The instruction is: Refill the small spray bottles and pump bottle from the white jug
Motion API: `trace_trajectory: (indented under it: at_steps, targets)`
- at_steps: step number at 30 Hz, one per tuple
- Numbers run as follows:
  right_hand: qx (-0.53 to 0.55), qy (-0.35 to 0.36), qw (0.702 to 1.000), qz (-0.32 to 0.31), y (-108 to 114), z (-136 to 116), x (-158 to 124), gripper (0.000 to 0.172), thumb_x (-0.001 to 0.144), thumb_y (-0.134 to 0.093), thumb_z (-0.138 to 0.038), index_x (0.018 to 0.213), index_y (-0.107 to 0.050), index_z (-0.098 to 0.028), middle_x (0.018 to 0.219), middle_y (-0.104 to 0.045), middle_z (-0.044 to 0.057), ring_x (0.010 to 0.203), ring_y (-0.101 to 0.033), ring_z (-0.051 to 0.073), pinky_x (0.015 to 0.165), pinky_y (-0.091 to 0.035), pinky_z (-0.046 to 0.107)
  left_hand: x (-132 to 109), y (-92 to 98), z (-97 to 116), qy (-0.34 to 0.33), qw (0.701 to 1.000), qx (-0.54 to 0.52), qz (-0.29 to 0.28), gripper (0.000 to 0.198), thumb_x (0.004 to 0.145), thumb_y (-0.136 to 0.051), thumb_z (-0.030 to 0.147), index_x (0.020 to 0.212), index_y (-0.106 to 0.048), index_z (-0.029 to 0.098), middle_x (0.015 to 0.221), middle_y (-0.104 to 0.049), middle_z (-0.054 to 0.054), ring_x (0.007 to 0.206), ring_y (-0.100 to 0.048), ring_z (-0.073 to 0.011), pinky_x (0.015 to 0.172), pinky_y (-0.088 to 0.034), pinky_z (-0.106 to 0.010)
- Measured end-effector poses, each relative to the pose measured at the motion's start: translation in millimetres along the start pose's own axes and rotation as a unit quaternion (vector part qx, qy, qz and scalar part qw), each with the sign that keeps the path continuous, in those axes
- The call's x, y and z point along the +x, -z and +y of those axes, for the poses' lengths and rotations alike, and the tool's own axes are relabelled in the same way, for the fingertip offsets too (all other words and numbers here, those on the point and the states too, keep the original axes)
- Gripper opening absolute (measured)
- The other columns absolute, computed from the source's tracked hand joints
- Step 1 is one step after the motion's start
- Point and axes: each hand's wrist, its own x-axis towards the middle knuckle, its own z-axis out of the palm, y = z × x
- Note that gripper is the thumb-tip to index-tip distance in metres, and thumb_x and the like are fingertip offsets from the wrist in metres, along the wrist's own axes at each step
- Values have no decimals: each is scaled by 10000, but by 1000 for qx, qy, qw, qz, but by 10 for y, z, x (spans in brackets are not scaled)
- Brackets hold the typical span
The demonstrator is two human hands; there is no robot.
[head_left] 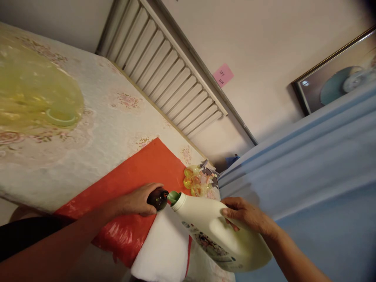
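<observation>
My left hand [143, 200] is wrapped round a small dark brown bottle [158, 199], its neck turned to the right. In my right hand [243, 213] is a large cream-coloured jug [219, 231] with a printed label, gripped by its handle and tilted towards the bottle. The jug's green spout [174, 197] meets or nearly meets the bottle's mouth; whether liquid is flowing I cannot tell. Both are held over a red plastic sheet [138, 168] and a folded white towel [163, 246].
Small yellowish glass jars [195, 181] cluster by the sheet's far corner. A translucent yellow bag [38, 86] lies on the flowered tablecloth [102, 113] at left. Behind stand a radiator [164, 62] and a pink note [223, 75]; blue fabric [323, 188] hangs at right.
</observation>
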Motion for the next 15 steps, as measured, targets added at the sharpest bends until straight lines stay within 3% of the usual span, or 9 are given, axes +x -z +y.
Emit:
trace_trajectory:
  at_steps: [15]
  targets:
    - [-7,-4,1000,-1,3,4,6,425,810,-637,-574,812,-630,-149,624,-548,-23,475,-457,82,479,-353,216,-3,8,10,-13,1000,16,-1,768,546,-633,168,1289,-448,221,1160,-596,-82,895,-627,-259,513,-472,-232]
